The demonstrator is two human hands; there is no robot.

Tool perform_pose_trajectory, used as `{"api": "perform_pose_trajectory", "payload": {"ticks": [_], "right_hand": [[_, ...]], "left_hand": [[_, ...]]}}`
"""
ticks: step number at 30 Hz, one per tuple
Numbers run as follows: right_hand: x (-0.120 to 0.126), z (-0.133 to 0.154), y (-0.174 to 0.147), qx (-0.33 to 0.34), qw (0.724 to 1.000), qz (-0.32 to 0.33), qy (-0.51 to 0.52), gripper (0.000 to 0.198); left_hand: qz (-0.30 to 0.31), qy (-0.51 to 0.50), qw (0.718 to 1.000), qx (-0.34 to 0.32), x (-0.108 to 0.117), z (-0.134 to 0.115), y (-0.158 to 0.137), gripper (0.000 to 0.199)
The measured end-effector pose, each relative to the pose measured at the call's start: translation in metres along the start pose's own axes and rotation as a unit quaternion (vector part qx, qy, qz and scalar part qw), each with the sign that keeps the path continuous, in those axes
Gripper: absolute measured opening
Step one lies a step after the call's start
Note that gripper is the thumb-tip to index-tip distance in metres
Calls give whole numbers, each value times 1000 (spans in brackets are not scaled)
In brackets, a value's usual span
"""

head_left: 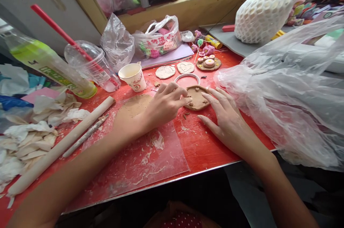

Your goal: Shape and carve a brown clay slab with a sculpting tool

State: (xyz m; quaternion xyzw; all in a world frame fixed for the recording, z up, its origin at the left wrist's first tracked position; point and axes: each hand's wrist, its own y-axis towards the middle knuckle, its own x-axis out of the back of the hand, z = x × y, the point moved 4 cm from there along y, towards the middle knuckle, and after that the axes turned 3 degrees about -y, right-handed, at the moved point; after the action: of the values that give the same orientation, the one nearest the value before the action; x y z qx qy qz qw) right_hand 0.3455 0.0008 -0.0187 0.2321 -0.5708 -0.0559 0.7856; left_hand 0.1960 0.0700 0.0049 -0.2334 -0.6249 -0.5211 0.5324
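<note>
A brown clay disc [198,96] with a raised rim and small clay bits on it lies on the red table. At its left side my left hand [168,104] has its fingers curled, with thumb and fingertips pressed together over the edge. Whatever sits in that pinch is too small to make out. My right hand [224,108] rests open, fingers spread, its fingertips by the disc's right rim. Behind the disc is a white ring [185,76]. A flat sheet of brown clay [131,106] is partly covered by my left forearm.
A paper cup [133,77] stands behind my left hand. Two pale clay discs [165,72] and a decorated disc [208,63] lie farther back. A long roller [61,145], a drink bottle [53,67] and crumpled tissues [32,142] are left; a clear plastic bag [290,95] spreads right.
</note>
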Motion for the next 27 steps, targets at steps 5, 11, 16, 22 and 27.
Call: {"api": "perform_pose_trajectory", "payload": {"ticks": [5, 11, 16, 22, 27], "right_hand": [[2, 1, 0, -6, 1000, -2, 0, 55], [3, 0, -3, 12, 1000, 3, -2, 44], [0, -1, 3, 10, 1000, 1, -18, 57], [-3, -5, 13, -12, 1000, -11, -22, 59], [-4, -7, 14, -23, 999, -23, -10, 57]], "left_hand": [[17, 13, 999, -33, 0, -4, 0, 29], [-13, 17, 1000, 13, 13, 0, -1, 25], [49, 37, 998, 25, 9, -2, 3, 26], [88, 29, 995, 33, 4, 0, 10, 27], [76, 19, 997, -20, 6, -5, 10, 20]]}}
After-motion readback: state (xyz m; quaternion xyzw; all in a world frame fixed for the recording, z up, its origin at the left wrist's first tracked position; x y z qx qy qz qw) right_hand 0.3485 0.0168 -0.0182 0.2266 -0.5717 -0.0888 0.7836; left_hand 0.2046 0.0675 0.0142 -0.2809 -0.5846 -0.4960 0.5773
